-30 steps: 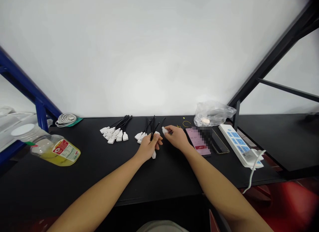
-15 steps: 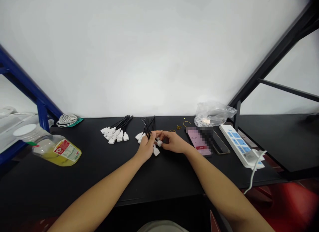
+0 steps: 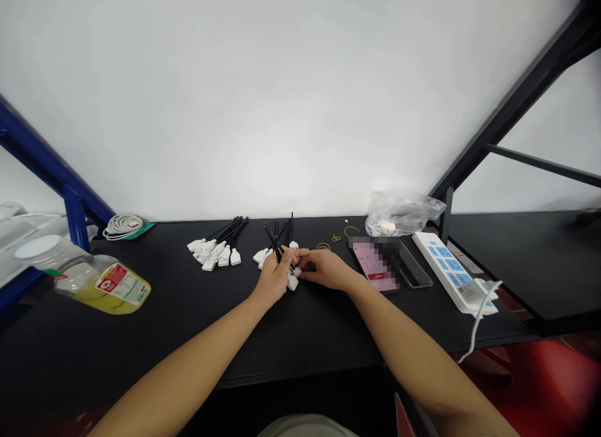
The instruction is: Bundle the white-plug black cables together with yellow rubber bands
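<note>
At the middle of the black table my left hand is closed round a bunch of short black cables with white plugs; their black ends stick up and away from me. My right hand is closed too, its fingertips pinching the white plug ends right beside my left hand. A separate bundle of the same cables lies flat on the table further left. Small yellow rubber bands lie just behind my right hand.
A phone with a pink screen and a second phone lie right of my hands, then a white power strip and a clear plastic bag. A bottle of yellow liquid lies at left, a coiled white cable behind it.
My right hand has come left with a white plug from the table and joined my left hand. The bunch in my left hand has been gathered closer.
</note>
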`<state>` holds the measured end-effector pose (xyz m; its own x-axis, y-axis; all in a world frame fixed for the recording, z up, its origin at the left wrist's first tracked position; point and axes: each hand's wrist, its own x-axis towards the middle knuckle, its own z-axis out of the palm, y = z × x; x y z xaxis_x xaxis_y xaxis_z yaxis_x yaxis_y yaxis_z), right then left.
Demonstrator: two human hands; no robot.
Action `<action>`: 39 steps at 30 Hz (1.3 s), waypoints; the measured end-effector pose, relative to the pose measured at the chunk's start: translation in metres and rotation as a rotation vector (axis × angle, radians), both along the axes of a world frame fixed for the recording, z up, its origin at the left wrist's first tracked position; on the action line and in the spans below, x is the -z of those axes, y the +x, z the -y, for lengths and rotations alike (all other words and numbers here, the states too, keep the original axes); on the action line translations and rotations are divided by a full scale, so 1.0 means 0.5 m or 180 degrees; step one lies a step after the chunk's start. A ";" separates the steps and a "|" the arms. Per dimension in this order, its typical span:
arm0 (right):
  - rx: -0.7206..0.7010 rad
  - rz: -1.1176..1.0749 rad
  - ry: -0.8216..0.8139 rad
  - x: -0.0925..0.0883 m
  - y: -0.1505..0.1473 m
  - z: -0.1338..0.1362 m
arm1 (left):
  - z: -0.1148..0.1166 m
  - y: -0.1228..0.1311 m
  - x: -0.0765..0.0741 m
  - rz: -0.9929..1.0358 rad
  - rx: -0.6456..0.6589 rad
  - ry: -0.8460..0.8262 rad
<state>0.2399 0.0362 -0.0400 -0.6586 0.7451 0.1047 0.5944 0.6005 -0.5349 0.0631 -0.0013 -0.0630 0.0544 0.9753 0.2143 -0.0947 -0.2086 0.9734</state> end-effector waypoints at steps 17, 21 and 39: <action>0.0079 -0.1676 -0.0548 -0.060 0.010 0.029 | 0.017 0.014 -0.010 -0.1007 0.0579 0.0168; -0.0288 -0.1639 -0.0451 -0.078 -0.009 0.053 | 0.011 0.016 -0.004 -0.0823 0.0656 0.0215; 0.0070 -0.1036 0.0582 -0.089 -0.029 0.075 | 0.019 0.037 0.002 -0.1051 0.0690 0.0501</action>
